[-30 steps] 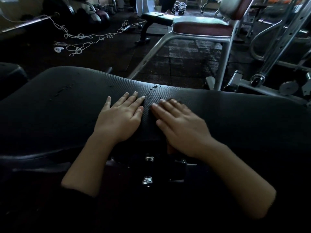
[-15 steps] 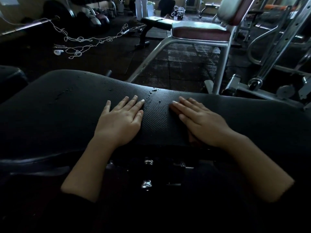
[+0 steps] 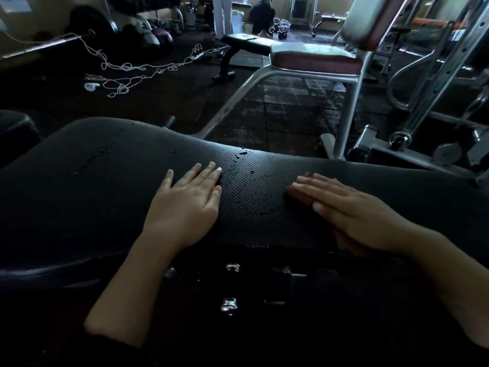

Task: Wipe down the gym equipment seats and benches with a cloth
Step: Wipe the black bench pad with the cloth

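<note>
Two flat hands on bench pad (image 3: 105,165), left hand (image 3: 185,205) beside right hand (image 3: 352,210)

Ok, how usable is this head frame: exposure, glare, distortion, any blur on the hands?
Head view: foreground underexposed, the black bench pad and the frame below it nearly lost in shadow; brighter light at the far wall, pale sheen on the red seat; wide-angle bending at the edges; left hand sharp, right hand slightly smeared; a reddish cloth under it is barely readable.

Ribbed matt black bench pad (image 3: 264,197)
</note>
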Action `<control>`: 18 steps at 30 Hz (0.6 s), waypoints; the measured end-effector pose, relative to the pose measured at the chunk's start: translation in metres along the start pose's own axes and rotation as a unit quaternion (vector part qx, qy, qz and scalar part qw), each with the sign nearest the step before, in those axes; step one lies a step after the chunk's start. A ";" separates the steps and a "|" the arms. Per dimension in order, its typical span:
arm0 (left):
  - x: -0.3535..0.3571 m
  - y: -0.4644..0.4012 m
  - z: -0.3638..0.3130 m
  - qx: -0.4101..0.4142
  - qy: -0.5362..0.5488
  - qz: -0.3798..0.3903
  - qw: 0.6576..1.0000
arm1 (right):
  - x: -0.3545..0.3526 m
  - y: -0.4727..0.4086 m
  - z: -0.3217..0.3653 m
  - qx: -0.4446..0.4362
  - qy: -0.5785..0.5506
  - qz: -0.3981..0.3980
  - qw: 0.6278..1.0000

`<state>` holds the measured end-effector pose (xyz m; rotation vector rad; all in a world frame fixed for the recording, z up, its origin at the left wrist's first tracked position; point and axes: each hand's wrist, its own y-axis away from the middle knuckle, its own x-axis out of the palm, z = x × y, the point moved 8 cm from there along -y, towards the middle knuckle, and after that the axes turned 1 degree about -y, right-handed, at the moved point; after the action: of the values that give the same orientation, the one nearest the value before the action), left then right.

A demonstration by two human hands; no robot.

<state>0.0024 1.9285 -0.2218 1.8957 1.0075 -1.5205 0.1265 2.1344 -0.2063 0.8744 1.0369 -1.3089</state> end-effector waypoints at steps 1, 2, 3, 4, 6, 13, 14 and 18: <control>0.000 0.000 0.000 0.000 -0.001 0.000 1.000 | -0.001 -0.013 -0.004 0.030 -0.007 -0.008 0.999; 0.000 0.000 -0.001 -0.001 0.001 0.000 1.000 | 0.000 -0.027 -0.003 0.052 0.001 -0.013 0.999; 0.000 -0.001 -0.001 -0.001 0.006 -0.001 1.000 | 0.003 -0.040 0.004 0.063 0.019 -0.013 0.998; -0.001 -0.001 -0.001 0.000 0.011 -0.002 1.000 | 0.009 -0.053 0.017 0.061 0.036 -0.008 0.997; -0.003 -0.001 -0.001 0.006 0.025 -0.009 1.000 | 0.026 -0.066 0.056 0.012 0.060 -0.003 0.998; -0.026 0.003 0.012 -0.009 0.197 -0.061 0.978 | 0.028 -0.025 0.081 -0.180 0.028 0.013 0.983; -0.030 0.004 0.017 -0.019 0.196 -0.063 0.978 | 0.023 -0.024 0.072 -0.180 0.015 0.022 0.983; -0.032 0.000 0.042 -0.059 0.038 -0.022 0.997 | 0.007 -0.043 0.036 -0.100 -0.018 0.028 0.994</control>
<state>-0.0258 1.8890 -0.2014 1.8721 1.1543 -1.3899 0.0875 2.0943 -0.1992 0.7215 1.0875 -1.1475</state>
